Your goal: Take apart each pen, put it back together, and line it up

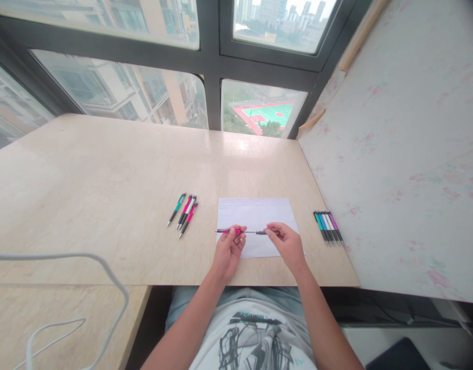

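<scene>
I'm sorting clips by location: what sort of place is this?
Probably a home, high up: the window looks down on a sports court, floral wallpaper lines one side, and pens lie on the desk.

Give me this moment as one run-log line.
left hand: pink barrel | right hand: dark pen piece | between: thin rod | beneath: paper | left: loose pens | right: pen row

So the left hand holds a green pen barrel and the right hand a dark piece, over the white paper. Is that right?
Not quite: the barrel in the left hand is pink, not green, as the head view shows. The right hand does hold a dark piece, over the white paper.
</scene>
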`<state>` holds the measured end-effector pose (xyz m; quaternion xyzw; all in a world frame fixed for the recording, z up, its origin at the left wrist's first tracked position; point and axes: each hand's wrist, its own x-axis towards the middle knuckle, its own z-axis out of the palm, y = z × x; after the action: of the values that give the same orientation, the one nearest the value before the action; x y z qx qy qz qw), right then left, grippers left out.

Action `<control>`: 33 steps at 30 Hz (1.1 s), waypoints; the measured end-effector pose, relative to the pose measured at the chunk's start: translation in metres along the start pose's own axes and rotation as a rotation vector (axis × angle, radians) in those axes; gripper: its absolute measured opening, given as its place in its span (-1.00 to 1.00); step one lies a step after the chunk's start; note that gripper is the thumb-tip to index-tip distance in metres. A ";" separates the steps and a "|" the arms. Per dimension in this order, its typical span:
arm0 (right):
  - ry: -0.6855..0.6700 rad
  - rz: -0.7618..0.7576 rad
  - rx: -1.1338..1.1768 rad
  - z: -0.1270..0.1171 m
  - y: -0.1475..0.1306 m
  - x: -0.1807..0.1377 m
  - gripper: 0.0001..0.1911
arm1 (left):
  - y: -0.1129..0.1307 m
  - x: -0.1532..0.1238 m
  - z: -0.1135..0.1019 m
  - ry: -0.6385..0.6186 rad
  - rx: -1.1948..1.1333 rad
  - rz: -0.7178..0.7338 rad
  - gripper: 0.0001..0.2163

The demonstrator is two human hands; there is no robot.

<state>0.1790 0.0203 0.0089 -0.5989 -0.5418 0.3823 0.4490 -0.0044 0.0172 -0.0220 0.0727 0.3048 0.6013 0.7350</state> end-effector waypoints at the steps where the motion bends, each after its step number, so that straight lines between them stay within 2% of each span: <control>1: 0.004 -0.005 0.005 0.003 0.000 0.000 -0.72 | 0.000 0.000 0.000 -0.005 0.005 -0.001 -0.84; 8: 0.014 -0.016 0.047 0.026 -0.006 -0.002 -0.74 | -0.001 -0.003 0.003 -0.079 0.099 -0.033 -0.80; 12: 0.035 -0.021 0.094 0.033 -0.008 -0.003 -0.77 | -0.003 -0.004 0.004 -0.051 0.099 -0.048 -0.80; 21: 0.006 -0.023 0.157 0.038 -0.002 -0.006 -0.81 | -0.001 -0.003 0.005 -0.042 0.058 -0.036 -0.77; 33: -0.014 -0.015 0.150 0.036 -0.009 -0.006 -0.81 | -0.005 -0.003 0.004 -0.030 0.170 -0.019 -0.77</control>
<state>0.1419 0.0185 0.0065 -0.5568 -0.5192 0.4226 0.4917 0.0015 0.0144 -0.0203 0.1409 0.3443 0.5651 0.7364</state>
